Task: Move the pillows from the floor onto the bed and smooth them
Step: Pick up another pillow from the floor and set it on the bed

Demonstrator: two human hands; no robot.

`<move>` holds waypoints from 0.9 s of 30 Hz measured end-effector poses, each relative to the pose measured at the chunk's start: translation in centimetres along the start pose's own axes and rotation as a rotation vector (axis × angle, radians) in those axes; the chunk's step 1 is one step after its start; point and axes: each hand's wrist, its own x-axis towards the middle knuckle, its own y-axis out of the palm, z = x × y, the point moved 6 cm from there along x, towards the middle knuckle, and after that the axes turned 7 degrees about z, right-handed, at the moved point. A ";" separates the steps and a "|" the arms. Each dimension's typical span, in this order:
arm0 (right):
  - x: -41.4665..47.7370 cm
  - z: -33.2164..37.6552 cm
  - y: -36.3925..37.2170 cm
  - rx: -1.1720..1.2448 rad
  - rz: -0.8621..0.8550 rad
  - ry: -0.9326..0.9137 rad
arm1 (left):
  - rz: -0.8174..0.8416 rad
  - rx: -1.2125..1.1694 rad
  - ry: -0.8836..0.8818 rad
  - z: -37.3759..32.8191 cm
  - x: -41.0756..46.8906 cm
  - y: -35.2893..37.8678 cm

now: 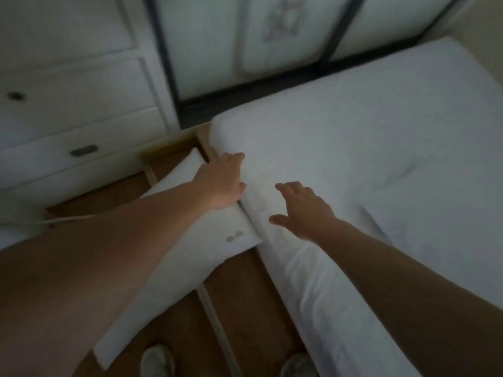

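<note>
Left hand (221, 183), palm down with the fingers together and extended, lies at the edge of a white pillow (285, 164) that sits on the near corner of the bed (408, 118); its thumb side presses against the pillow's side, and the fingertips reach toward the pillow's far corner. The hand grips nothing. The left forearm runs bare from the lower left of the view, crossing above a second pillow (190, 246).

Right hand (302, 210), palm down with fingers and thumb spread apart, is just over the near part of the pillow on the bed; the blur leaves it unclear whether it touches the fabric. It holds nothing. The right forearm enters from the lower right, passing over the mattress edge.

The second pillow, white and long, lies on the wooden floor (239, 278) beside the bed, tilted with one end against the mattress side and bearing a small printed mark near that end. A third soft white shape, partly visible on the bed to the right of the right hand, may be another pillow.

Two shoes (158, 360) show at the bottom edge. A white drawer unit (68, 110) with dark handles stands at the upper left, and a dark-framed panel (245, 50) rises behind the head of the bed.
</note>
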 end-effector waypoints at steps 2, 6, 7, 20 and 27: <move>2.9 7.4 1.5 -0.029 0.029 -0.079 | -0.024 -0.040 -0.055 7.6 -3.1 -0.3; 7.2 18.3 6.5 -0.139 0.062 -0.213 | -0.002 -0.138 -0.225 19.7 -8.6 3.0; 7.9 20.3 8.2 -0.161 0.075 -0.244 | 0.012 -0.158 -0.264 22.2 -9.8 4.4; 20.8 23.2 28.0 -0.724 0.266 -0.391 | 0.224 -0.191 -0.471 38.1 -8.9 26.9; 28.4 21.5 33.4 -0.790 0.153 -0.421 | 0.075 -0.089 -0.495 41.8 -2.8 33.7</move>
